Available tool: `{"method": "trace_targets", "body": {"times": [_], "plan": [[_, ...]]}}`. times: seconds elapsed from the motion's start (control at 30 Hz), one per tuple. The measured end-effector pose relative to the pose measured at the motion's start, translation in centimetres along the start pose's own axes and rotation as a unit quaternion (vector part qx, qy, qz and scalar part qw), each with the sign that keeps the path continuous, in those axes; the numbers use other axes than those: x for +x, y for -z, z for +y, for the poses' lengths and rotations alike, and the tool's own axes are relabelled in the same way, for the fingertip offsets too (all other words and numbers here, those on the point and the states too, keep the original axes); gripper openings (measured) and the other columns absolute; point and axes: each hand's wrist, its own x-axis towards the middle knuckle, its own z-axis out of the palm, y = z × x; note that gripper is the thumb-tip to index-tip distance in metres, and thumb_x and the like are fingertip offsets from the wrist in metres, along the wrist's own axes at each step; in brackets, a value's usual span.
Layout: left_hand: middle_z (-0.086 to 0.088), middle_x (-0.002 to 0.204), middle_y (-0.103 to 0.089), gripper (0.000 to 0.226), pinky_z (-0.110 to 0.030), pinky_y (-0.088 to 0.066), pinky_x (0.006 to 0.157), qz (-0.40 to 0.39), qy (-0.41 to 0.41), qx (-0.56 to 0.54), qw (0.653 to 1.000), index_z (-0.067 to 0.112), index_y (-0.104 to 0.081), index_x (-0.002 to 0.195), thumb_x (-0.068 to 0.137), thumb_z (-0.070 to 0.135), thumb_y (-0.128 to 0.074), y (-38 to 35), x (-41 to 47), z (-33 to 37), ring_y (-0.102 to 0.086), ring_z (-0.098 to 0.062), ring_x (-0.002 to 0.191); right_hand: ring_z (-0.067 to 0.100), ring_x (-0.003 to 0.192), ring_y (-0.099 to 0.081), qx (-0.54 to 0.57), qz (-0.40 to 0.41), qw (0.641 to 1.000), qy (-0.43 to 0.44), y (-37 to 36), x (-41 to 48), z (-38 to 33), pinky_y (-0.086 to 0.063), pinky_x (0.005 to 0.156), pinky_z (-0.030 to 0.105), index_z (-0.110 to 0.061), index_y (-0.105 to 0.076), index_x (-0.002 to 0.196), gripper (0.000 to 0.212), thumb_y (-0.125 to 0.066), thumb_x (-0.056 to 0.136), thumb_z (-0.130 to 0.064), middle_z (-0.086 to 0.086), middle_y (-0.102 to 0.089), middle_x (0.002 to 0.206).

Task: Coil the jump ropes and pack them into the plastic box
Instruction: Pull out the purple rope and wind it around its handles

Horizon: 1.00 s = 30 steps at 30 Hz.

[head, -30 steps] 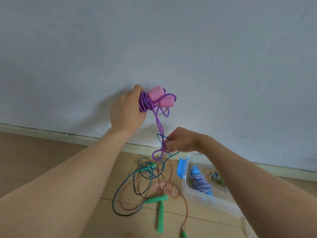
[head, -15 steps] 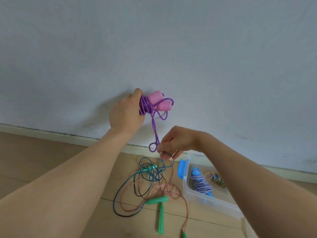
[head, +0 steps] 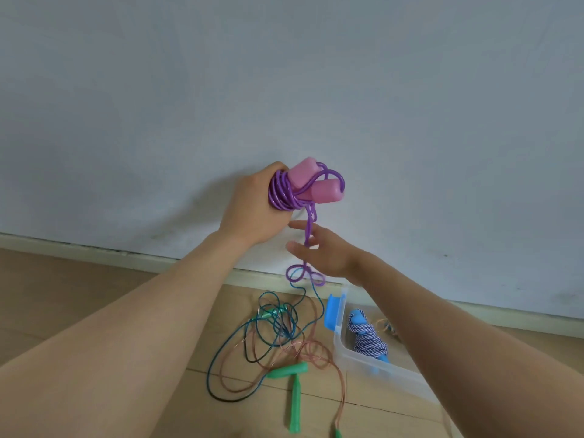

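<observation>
Left hand [head: 252, 210] clamped around the purple rope [head: 281, 194] bundle, both pink handles [head: 313, 184] sticking out at its 3 o'clock. Right hand [head: 322, 252] is spread, fingers apart, just below the bundle. The loose tail runs down across the fingers; can't tell if it's pinched or just resting there.

Tail ends in a small loop at 6 o'clock from the right hand, hanging above the floor [head: 94, 295]. A teal strand from the floor pile runs up to that loop and looks threaded through or snagged on it, can't tell which.

Risks:
- Snag: if the tail gets wound on now, it likely drags the teal rope [head: 252, 346] up with it, and the brown rope [head: 316, 358] tangled in the same pile. Cause: ropes overlapping, loop caught.
- Unravel: the coil is held only by the left hand's squeeze. Ease off before the tail is tucked and the springy plastic cord probably pops open.
- Tail not under tension with the right hand spread, so the last turns could go on slack.
- Plastic box [head: 363, 358] sits at 4 o'clock of the pile, partly under the right forearm. A blue-and-white rope [head: 366, 339] is already inside; room for the purple one looks fine but most of the box is hidden.

Green handles [head: 294, 387] lie on the floor at 6 o'clock of the pile, still to do.

Writing: none readable on handles, box or wall.
</observation>
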Motion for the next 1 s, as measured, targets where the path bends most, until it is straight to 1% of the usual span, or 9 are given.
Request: {"method": "trace_targets", "body": {"times": [0.07, 0.13, 0.33, 0.53, 0.63, 0.73, 0.87, 0.93, 1.0], "plan": [[0.01, 0.067, -0.061, 0.024, -0.026, -0.041, 0.056, 0.022, 0.002, -0.01, 1.0, 0.025, -0.058, 0.088, 0.081, 0.022, -0.08, -0.2, 0.3, 0.3, -0.054, -0.01, 0.061, 0.023, 0.103, -0.068, 0.018, 0.059, 0.998, 0.026, 0.1, 0.4, -0.6, -0.052, 0.099, 0.042, -0.021, -0.078, 0.113, 0.023, -0.057, 0.105, -0.028, 0.004, -0.074, 0.109], [0.005, 0.072, -0.065, 0.023, -0.034, -0.045, 0.057, 0.05, 0.007, 0.011, 0.999, 0.022, -0.059, 0.093, 0.082, 0.025, -0.079, -0.3, 0.6, 0.2, -0.059, -0.022, 0.066, 0.022, 0.091, -0.074, 0.056, 0.122, 0.991, 0.024, 0.3, 0.6, -0.9, -0.056, 0.09, 0.043, -0.011, -0.077, 0.094, 0.027, -0.052, 0.103, -0.018, 0.006, -0.08, 0.093], [0.003, 0.079, -0.065, 0.023, -0.042, -0.049, 0.058, 0.024, 0.029, 0.112, 0.993, 0.024, -0.056, 0.099, 0.082, 0.021, -0.072, -0.2, -0.1, -1.3, -0.061, -0.033, 0.074, 0.032, 0.063, -0.068, 0.246, 0.168, 0.954, 0.039, 0.7, -0.3, -2.9, -0.063, 0.063, 0.044, 0.007, -0.07, 0.099, 0.021, -0.064, 0.096, -0.014, 0.019, -0.069, 0.072], [0.003, 0.079, -0.067, 0.019, -0.038, -0.049, 0.062, 0.048, 0.062, 0.025, 0.997, 0.019, -0.059, 0.094, 0.081, 0.023, -0.074, -0.5, 0.4, -0.8, -0.062, -0.027, 0.074, 0.015, 0.048, -0.028, 0.483, 0.137, 0.865, -0.012, -0.5, 0.5, -4.1, -0.022, 0.046, 0.026, -0.013, -0.058, 0.108, 0.02, -0.051, 0.101, -0.03, 0.007, -0.05, 0.063], [0.009, 0.073, -0.064, 0.017, -0.031, -0.048, 0.063, 0.034, 0.089, -0.065, 0.993, 0.021, -0.063, 0.086, 0.077, 0.023, -0.077, -0.4, 0.7, 0.1, -0.059, -0.016, 0.069, 0.011, 0.047, -0.024, 0.404, 0.134, 0.905, -0.021, -0.3, 0.4, -3.2, -0.021, 0.042, 0.022, -0.015, -0.068, 0.103, 0.03, -0.054, 0.108, -0.04, -0.002, -0.035, 0.059], [0.005, 0.063, -0.059, 0.016, -0.031, -0.044, 0.06, -0.016, 0.142, -0.124, 0.982, 0.016, -0.064, 0.077, 0.071, 0.009, -0.077, -0.2, 0.8, 0.4, -0.047, -0.015, 0.061, 0.014, 0.051, -0.05, 0.387, 0.111, 0.913, -0.057, 0.0, 0.3, -2.4, -0.046, 0.048, 0.024, -0.01, -0.07, 0.098, 0.028, -0.059, 0.107, -0.033, 0.004, -0.053, 0.066], [-0.002, 0.092, -0.078, 0.027, -0.041, -0.057, 0.068, -0.032, 0.234, -0.248, 0.94, 0.018, -0.076, 0.091, 0.071, 0.0, -0.079, 0.1, 1.2, 1.4, -0.066, -0.013, 0.075, 0.035, 0.07, -0.072, 0.355, 0.104, 0.911, -0.181, -0.6, 0.3, -0.9, -0.064, 0.068, 0.045, 0.002, -0.06, 0.099, 0.021, -0.042, 0.108, -0.004, 0.02, -0.071, 0.08], [-0.006, 0.095, -0.079, 0.027, -0.042, -0.059, 0.08, -0.01, 0.245, -0.308, 0.919, 0.015, -0.074, 0.092, 0.074, -0.005, -0.077, 0.3, 1.7, 2.3, -0.07, -0.014, 0.086, 0.034, 0.069, -0.071, 0.244, 0.064, 0.941, -0.227, -0.9, -0.2, 0.2, -0.063, 0.07, 0.046, 0.002, -0.06, 0.1, 0.019, -0.041, 0.104, 0.003, 0.022, -0.07, 0.083], [-0.014, 0.088, -0.076, 0.026, -0.04, -0.057, 0.085, -0.011, 0.269, -0.396, 0.878, 0.009, -0.067, 0.093, 0.077, -0.011, -0.072, 0.7, 2.0, 3.3, -0.074, -0.025, 0.086, 0.031, 0.071, -0.073, -0.002, 0.005, 0.974, -0.228, -0.9, -1.2, 0.9, -0.065, 0.065, 0.04, 0.0, -0.059, 0.104, 0.008, -0.052, 0.101, 0.002, 0.021, -0.071, 0.09]]}}
